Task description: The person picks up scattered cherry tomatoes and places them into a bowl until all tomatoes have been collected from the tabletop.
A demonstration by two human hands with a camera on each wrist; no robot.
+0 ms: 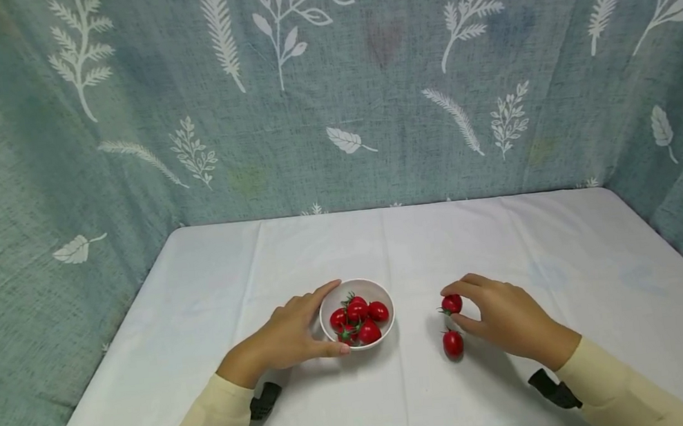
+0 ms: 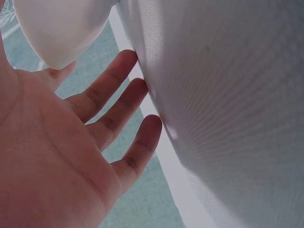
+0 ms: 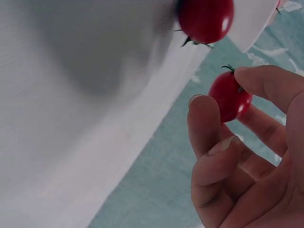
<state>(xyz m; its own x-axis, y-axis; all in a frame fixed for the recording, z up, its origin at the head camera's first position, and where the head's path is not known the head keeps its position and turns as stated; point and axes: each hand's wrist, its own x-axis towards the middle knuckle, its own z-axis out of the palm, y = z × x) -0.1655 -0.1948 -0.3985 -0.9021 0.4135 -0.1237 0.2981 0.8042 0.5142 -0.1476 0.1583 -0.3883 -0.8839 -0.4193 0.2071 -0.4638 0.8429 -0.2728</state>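
A small white bowl (image 1: 358, 287) with several red cherry tomatoes (image 1: 357, 310) in it stands on the white-covered table. My left hand (image 1: 291, 329) holds the bowl from its left side, index finger at the far rim and thumb at the near rim. The other left fingers (image 2: 137, 137) spread out beside the bowl, tips right at the cloth. Between thumb and fingertips my right hand (image 1: 502, 311) pinches a cherry tomato (image 3: 230, 96) with a green stem. Just in front of that hand, another cherry tomato (image 1: 453, 345) lies on the cloth.
White cloth covers the table (image 1: 445, 244), with light creases running across it. A grey-green curtain (image 1: 317, 104) with white leaf prints hangs behind the table and along both sides. Black straps (image 1: 266, 400) sit at both wrists under pale sleeves.
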